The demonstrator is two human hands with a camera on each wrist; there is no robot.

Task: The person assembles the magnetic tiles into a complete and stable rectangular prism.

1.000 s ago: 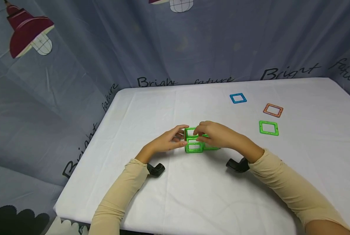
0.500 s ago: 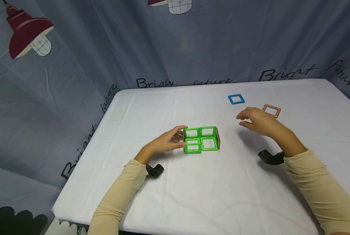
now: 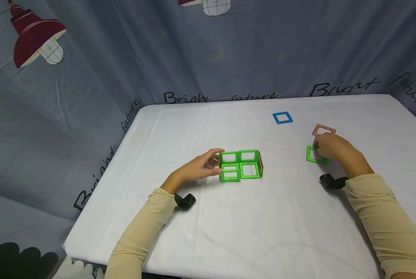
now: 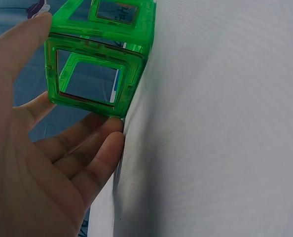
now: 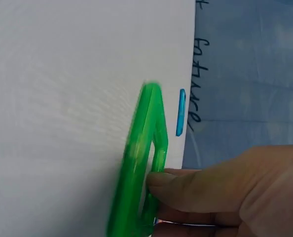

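Note:
My left hand (image 3: 197,168) holds the left end of a low box of green magnetic tiles (image 3: 240,164) on the white table. In the left wrist view, the thumb and a finger reach opposite edges of the box's square end tile (image 4: 131,74), while other fingertips rest low beside it. A red edge shows at the box's right end. To the right, my right hand (image 3: 337,149) pinches a loose green square magnetic tile (image 3: 309,154). In the right wrist view, this green tile (image 5: 136,153) stands tilted on edge, the thumb against its inner rim and the other fingers partly hidden behind it.
An orange tile (image 3: 324,126) lies just behind the right hand, partly covered by it. Farther back lies a blue tile (image 3: 282,113). Black wrist devices (image 3: 185,201) sit below both hands. A grey printed curtain (image 3: 208,58) hangs behind the table.
My right hand has left the tile box, moved right and taken hold of the loose green tile. The left hand has stayed at the box's left end.

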